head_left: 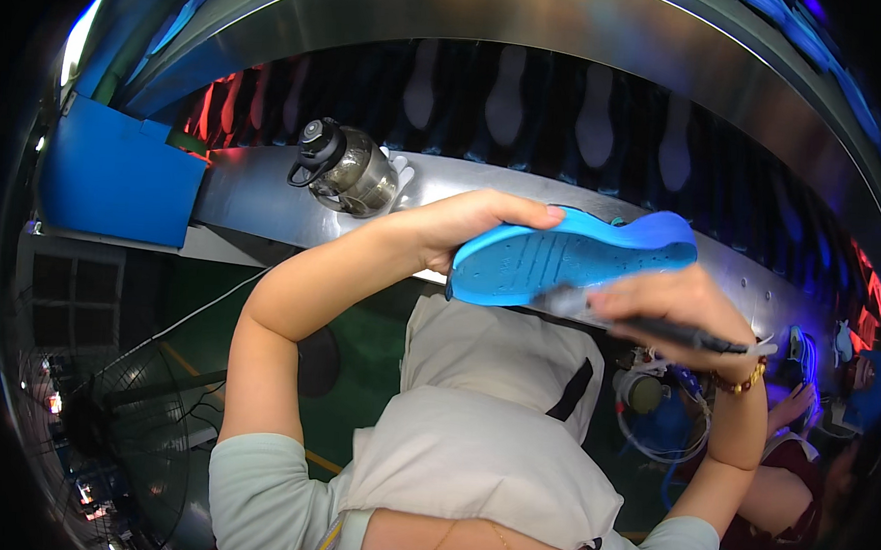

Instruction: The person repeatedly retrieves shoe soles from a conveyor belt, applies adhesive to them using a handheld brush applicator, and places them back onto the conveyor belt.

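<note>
A bright blue shoe sole (535,255) is tilted up above the metal ledge, its grooved face toward me. My left hand (472,222) grips it around its left end, thumb on the upper rim and the other fingers hidden behind. Closed around a brush (689,335) with a black handle, my right hand (680,297) is at the sole's lower right edge. The brush's dark tip is smeared by motion near that lower edge; whether it touches the sole I cannot tell. A pale tube-like piece sticks out at the handle's rear end.
A dark plastic water bottle (352,168) stands on the metal ledge (252,193), left of the sole. Beyond runs a dark conveyor with several sole shapes (507,96). A blue box (120,177) is at left, above a fan (100,417). Another person's hand (793,408) is at right.
</note>
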A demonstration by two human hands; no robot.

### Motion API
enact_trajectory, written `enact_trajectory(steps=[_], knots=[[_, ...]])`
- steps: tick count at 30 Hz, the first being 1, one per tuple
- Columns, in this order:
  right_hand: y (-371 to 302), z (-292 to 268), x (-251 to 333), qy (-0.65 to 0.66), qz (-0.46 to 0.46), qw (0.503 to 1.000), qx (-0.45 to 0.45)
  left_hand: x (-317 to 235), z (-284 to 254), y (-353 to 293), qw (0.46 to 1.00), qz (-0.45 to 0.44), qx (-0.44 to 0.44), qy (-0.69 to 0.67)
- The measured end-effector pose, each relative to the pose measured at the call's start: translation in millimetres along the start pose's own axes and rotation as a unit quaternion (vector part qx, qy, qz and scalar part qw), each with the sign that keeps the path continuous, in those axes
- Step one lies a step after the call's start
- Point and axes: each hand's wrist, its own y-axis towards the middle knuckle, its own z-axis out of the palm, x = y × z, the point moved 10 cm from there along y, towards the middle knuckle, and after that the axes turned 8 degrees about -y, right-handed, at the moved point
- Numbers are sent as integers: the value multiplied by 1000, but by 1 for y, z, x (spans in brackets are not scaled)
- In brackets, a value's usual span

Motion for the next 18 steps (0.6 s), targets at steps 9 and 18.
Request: enact_trajectory(steps=[9,18], knots=[[-6,-16,-27,-19,-11,999,-24,-1,-22,-11,998,17,-57,-30],[-16,4,-52,319,156,928,-116,2,-26,12,981,132,26,-143]])
